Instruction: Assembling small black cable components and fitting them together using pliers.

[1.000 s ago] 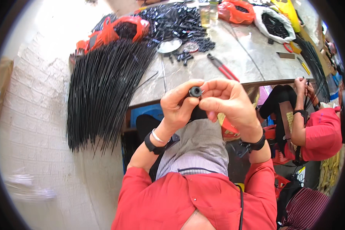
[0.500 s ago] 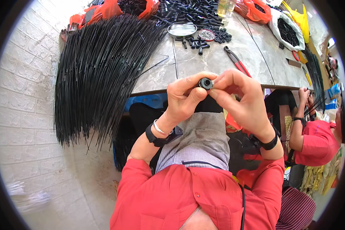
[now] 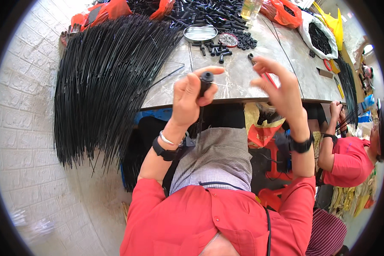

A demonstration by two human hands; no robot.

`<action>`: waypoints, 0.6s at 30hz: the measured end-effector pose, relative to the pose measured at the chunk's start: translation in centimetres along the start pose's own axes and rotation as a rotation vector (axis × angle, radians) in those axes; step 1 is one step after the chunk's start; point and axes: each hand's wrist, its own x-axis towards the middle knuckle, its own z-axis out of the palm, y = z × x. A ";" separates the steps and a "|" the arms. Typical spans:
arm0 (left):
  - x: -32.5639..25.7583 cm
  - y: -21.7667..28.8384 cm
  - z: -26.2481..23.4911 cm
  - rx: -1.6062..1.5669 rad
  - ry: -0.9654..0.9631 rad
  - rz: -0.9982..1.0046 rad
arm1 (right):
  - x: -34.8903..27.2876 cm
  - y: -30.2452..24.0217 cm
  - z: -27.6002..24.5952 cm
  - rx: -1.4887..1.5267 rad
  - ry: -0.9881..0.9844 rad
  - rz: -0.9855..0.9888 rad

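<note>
Worktable and its wearer, seen from above, with the shallow round dish (image 3: 200, 39) as reference point. The dish is metal-rimmed and holds fine, pale, needle-like pieces. It stands on a table (image 3: 239, 79) with a smooth, grey, marble-veined top crossed by dark straight seams. To the left of the dish, a thick sheaf of slender black rods (image 3: 111, 85) overhangs the table edge; farther left rises a white wall (image 3: 21, 89) embossed in a brick pattern. Just right of the dish are a small red-rimmed dish (image 3: 237, 40) of silvery bits and a heap of black ring-like pieces (image 3: 246, 41). Well to its right stand a white sack (image 3: 324, 53) of dark parts and a glossy red plastic bag (image 3: 281, 15); beyond these, a co-worker in a red top (image 3: 350, 160) is seated.

On the near side of the dish, the left hand (image 3: 187, 100) closes thumb and fingers around a black cylindrical fitting (image 3: 206, 83), smooth, its round bored end facing upward. The right hand (image 3: 286, 91), nearer and to the right of the dish, is spread, thumb well apart from fingers, gripping nothing visible; red-handled pliers (image 3: 270, 80) show behind it. Whether it touches them cannot be told.
</note>
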 end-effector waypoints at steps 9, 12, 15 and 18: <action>0.0 0.3 -0.3 0.098 0.013 0.024 | -6.0 18.2 5.0 -0.756 -0.134 0.401; -0.2 0.5 0.5 0.144 0.131 -0.054 | -6.6 20.4 4.2 -0.490 -0.095 0.335; -0.1 0.5 0.8 0.197 0.277 -0.082 | -5.3 12.3 1.8 0.249 -0.276 0.650; 0.4 0.0 1.8 0.236 0.378 -0.036 | -7.3 3.5 -0.5 0.814 -0.366 0.676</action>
